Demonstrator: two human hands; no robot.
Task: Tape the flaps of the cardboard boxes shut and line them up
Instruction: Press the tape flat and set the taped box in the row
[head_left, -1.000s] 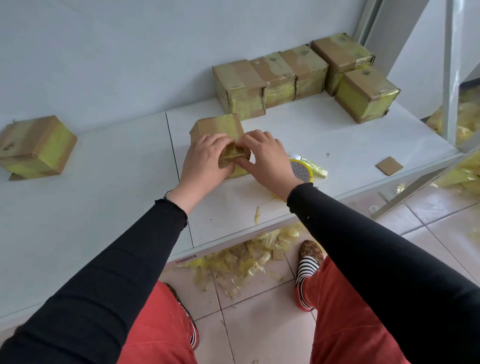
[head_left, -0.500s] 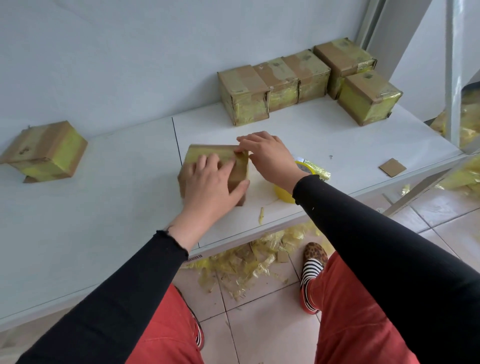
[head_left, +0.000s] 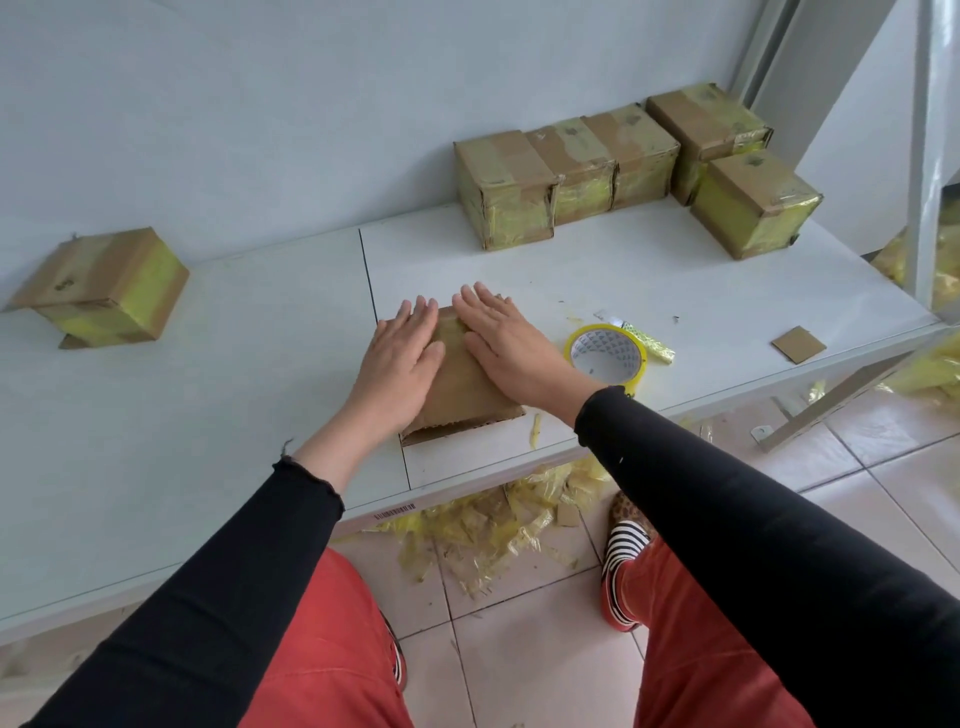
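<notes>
Seven cardboard boxes sit on one white table (head_left: 208, 395): five taped boxes (head_left: 613, 171) at the back right, one lone box (head_left: 104, 288) far left, one box (head_left: 460, 374) near the front edge, open end facing the person. Left hand (head_left: 400, 358) and right hand (head_left: 506, 343) press flat on it, fingers straight. One tape roll (head_left: 607, 354) lies just right.
</notes>
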